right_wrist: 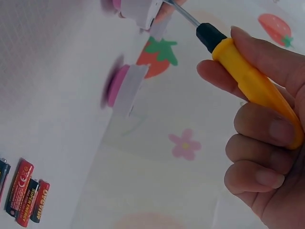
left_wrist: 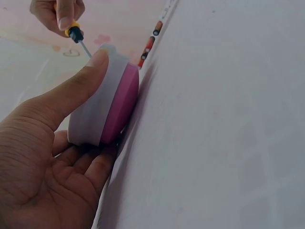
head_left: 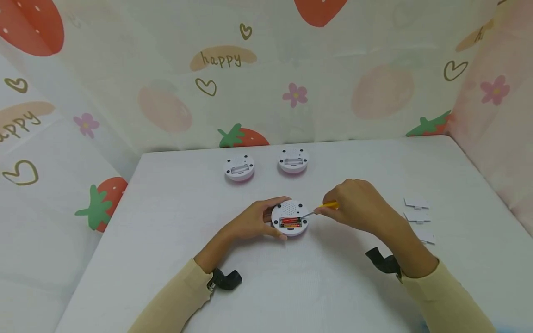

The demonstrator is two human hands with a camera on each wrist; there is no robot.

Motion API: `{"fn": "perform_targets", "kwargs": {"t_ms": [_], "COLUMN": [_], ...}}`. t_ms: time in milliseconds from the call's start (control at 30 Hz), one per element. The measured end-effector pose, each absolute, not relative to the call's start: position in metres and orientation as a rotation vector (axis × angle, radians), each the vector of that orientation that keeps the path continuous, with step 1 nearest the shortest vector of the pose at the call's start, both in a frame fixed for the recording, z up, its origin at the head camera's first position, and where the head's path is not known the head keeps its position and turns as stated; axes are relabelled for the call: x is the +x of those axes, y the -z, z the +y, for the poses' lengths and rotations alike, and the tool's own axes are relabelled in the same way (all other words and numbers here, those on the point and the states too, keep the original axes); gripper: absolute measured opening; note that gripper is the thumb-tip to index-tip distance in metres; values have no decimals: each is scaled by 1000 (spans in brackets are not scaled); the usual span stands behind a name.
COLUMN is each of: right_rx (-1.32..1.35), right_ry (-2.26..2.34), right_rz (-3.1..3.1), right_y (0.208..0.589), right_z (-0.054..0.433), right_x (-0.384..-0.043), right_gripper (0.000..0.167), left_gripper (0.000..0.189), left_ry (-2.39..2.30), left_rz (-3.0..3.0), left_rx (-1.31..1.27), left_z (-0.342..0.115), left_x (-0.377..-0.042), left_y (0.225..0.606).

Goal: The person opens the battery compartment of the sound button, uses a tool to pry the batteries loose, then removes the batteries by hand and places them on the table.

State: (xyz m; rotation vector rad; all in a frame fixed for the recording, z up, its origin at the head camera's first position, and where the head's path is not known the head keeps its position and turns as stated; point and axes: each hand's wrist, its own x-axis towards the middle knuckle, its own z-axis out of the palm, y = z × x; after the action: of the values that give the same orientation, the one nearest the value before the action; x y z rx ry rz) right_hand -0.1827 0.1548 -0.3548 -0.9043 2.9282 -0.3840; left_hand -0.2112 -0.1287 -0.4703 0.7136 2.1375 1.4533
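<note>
My left hand grips a round white device by its left side, thumb at the near edge and fingers round the far side. Its upward face has speaker holes and an uncovered battery compartment with red batteries in it. The left wrist view shows its pink lower part near the table. A screwdriver with a yellow handle and black collar is in my right hand, handle against the palm. Its metal shaft slants down leftward, the tip at the compartment's right end.
Two similar devices, a left one and a right one, lie farther back with uncovered compartments. Small white covers lie in a column at the right. Loose batteries lie on the table, hidden behind my right hand in the head view.
</note>
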Motion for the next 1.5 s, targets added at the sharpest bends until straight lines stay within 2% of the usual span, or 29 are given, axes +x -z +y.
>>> {"fn": "perform_targets", "kwargs": {"t_ms": [400, 933, 1200, 1500], "right_rx": [-919, -993, -1007, -1011], "right_ry": [476, 356, 382, 374], "right_rz": [2901, 2868, 2876, 2861], "right_y": [345, 351, 353, 353], "right_z": [158, 148, 148, 148], "right_x": [-178, -177, -176, -176], "right_gripper": [18, 20, 19, 19], "left_gripper": [97, 93, 97, 92], "left_ry": [-1463, -1394, -1379, -1375], "left_rz": [2130, 2193, 2189, 2185], "left_rx": [746, 778, 790, 775], "left_z": [-127, -128, -128, -126], "left_x": [-212, -212, -209, -208], "left_y": [470, 469, 469, 468]}}
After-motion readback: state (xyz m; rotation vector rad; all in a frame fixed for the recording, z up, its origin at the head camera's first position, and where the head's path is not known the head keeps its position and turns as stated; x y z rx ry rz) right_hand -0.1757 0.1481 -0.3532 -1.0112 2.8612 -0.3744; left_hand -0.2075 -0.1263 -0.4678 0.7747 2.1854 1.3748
